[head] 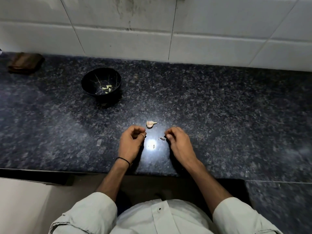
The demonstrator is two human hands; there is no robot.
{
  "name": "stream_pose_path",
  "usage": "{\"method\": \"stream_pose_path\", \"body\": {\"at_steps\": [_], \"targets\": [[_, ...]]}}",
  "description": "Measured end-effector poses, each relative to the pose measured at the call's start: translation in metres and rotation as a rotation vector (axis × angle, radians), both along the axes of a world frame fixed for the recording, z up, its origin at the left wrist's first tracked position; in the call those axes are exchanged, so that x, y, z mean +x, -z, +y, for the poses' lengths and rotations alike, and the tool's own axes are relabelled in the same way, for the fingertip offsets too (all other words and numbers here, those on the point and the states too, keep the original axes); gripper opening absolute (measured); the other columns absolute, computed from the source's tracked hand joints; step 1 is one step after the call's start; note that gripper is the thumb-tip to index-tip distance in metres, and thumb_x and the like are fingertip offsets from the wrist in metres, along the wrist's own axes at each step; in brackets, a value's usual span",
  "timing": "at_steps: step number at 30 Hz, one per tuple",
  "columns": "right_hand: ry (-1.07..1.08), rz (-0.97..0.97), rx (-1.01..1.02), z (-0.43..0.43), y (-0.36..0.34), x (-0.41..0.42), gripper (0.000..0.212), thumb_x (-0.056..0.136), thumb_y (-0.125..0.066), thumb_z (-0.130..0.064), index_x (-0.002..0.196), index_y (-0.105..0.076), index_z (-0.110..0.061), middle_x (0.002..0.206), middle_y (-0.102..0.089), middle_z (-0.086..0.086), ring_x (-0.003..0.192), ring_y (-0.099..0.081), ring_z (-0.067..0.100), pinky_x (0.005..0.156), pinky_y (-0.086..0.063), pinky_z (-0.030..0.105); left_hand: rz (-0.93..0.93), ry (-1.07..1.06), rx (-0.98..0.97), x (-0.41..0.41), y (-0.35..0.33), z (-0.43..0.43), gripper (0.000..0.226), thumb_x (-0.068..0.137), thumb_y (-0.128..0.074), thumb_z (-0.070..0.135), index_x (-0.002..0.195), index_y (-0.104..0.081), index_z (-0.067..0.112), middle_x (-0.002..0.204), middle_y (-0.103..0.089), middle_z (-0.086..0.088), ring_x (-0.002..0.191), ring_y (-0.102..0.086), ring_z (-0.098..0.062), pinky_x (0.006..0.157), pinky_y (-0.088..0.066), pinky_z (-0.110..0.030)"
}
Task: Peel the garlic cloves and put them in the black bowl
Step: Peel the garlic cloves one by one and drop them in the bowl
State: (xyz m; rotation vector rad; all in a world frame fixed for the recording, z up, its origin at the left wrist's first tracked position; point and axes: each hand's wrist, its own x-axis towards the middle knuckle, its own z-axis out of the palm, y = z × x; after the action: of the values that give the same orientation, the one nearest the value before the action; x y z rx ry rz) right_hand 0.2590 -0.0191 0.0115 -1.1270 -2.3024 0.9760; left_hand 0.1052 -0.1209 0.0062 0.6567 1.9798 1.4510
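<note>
Two hands hover low over the dark granite counter (219, 107), apart from each other, with one unpeeled garlic clove (150, 124) lying on the stone just beyond and between them, touched by neither. The left hand (130, 143) is curled with fingertips drawn toward the thumb, and whether it pinches a scrap of skin cannot be told; the right hand (179, 142) is curled likewise, its fingertips beside a small peel fragment (162, 138) on the counter, contact unclear. The black bowl (101, 83) stands well apart to the far left, already holding a few pale peeled cloves (106, 88) along with thin stringy bits. The likeliest slip, as I judge it, is the clove skidding on the polished stone when pinched, since the surface looks smooth and the clove is small and rounded. Papery skin could also cling to the fingers and ride along into the bowl, as some stringy debris seems to have. A bright glare patch (150, 143) between the hands may hide small flakes lying there. Nothing stands between the hands and the bowl; a folded brown cloth (25, 62) lies at the far left by the tiled wall (152, 22), out of the way.
</note>
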Motion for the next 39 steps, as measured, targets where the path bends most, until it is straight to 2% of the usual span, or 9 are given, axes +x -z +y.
{"method": "stream_pose_path", "body": {"at_steps": [7,14,17,21,25,30,33,36,39], "targets": [[0.019,-0.061,0.141,-0.021,0.015,-0.011,0.027,0.094,-0.051,0.006,0.115,-0.066,-0.002,0.110,-0.055,0.009,0.102,-0.051,0.022,0.088,-0.036,0.015,0.134,-0.018,-0.004,-0.010,0.005,-0.010,0.020,0.089,-0.061,-0.007,0.091,-0.069,0.012,0.090,-0.072,0.003,0.082,-0.064,-0.009,0.076,-0.051,-0.018],[0.049,0.072,0.033,-0.020,-0.001,-0.020,0.036,0.092,-0.044,0.015,0.117,-0.066,0.002,0.112,-0.055,0.008,0.103,-0.060,0.020,0.097,-0.043,0.010,0.083,-0.007,0.044,-0.015,0.010,-0.019,0.027,0.094,-0.057,-0.002,0.104,-0.071,0.019,0.100,-0.073,0.005,0.088,-0.067,-0.018,0.071,-0.055,-0.034],[0.174,-0.062,0.150,-0.009,-0.003,-0.013,0.040,0.090,-0.047,0.012,0.123,-0.064,-0.001,0.116,-0.055,0.010,0.110,-0.053,0.024,0.096,-0.036,0.016,0.014,-0.048,0.093,-0.015,0.011,-0.024,0.028,0.097,-0.055,-0.001,0.106,-0.071,0.020,0.099,-0.073,0.001,0.083,-0.065,-0.014,0.066,-0.054,-0.029],[0.199,-0.249,0.188,-0.015,0.004,-0.015,0.045,0.086,-0.047,0.013,0.128,-0.058,0.000,0.125,-0.048,0.015,0.115,-0.043,0.029,0.099,-0.040,0.032,0.137,-0.050,0.091,-0.011,0.010,-0.031,0.027,0.094,-0.057,-0.005,0.101,-0.070,0.018,0.105,-0.070,-0.002,0.096,-0.065,-0.015,0.082,-0.053,-0.027],[-0.022,-0.164,0.192,-0.033,0.011,-0.024,0.046,0.084,-0.050,0.015,0.125,-0.061,-0.002,0.123,-0.052,0.011,0.111,-0.045,0.023,0.095,-0.032,0.013,0.374,0.033,0.037,0.000,0.006,-0.033,0.024,0.086,-0.061,-0.011,0.098,-0.069,0.008,0.104,-0.063,-0.003,0.090,-0.059,-0.004,0.079,-0.042,-0.007],[0.123,-0.015,0.112,-0.014,0.003,-0.013,0.050,0.081,-0.043,0.020,0.121,-0.065,0.001,0.118,-0.057,0.011,0.111,-0.054,0.022,0.099,-0.028,0.001,0.409,0.141,-0.055,0.005,0.010,-0.033,0.022,0.083,-0.074,-0.001,0.102,-0.067,0.005,0.110,-0.050,0.000,0.093,-0.054,0.000,0.082,-0.039,-0.001],[0.189,-0.108,0.170,0.000,0.005,-0.002,0.051,0.080,-0.043,0.019,0.125,-0.062,0.004,0.120,-0.056,0.015,0.112,-0.051,0.029,0.100,-0.029,0.011,0.409,0.140,-0.079,0.007,0.010,-0.032,0.023,0.083,-0.075,0.000,0.104,-0.066,0.005,0.111,-0.049,-0.001,0.096,-0.052,-0.011,0.085,-0.037,0.000],[0.159,-0.182,0.182,-0.008,0.009,-0.007,0.050,0.083,-0.044,0.017,0.129,-0.058,0.002,0.125,-0.051,0.016,0.114,-0.045,0.030,0.101,-0.039,0.032,0.399,0.118,-0.083,0.008,0.009,-0.032,0.023,0.082,-0.076,-0.001,0.103,-0.067,0.005,0.111,-0.050,0.000,0.092,-0.053,-0.004,0.082,-0.038,0.000],[-0.010,-0.144,0.185,-0.029,0.013,-0.019,0.050,0.083,-0.048,0.015,0.129,-0.057,-0.001,0.127,-0.049,0.013,0.115,-0.043,0.026,0.099,-0.039,0.030,0.393,0.113,-0.082,0.007,0.011,-0.031,0.025,0.081,-0.077,0.000,0.102,-0.068,0.008,0.110,-0.051,0.001,0.093,-0.054,0.004,0.078,-0.039,-0.003]]}}
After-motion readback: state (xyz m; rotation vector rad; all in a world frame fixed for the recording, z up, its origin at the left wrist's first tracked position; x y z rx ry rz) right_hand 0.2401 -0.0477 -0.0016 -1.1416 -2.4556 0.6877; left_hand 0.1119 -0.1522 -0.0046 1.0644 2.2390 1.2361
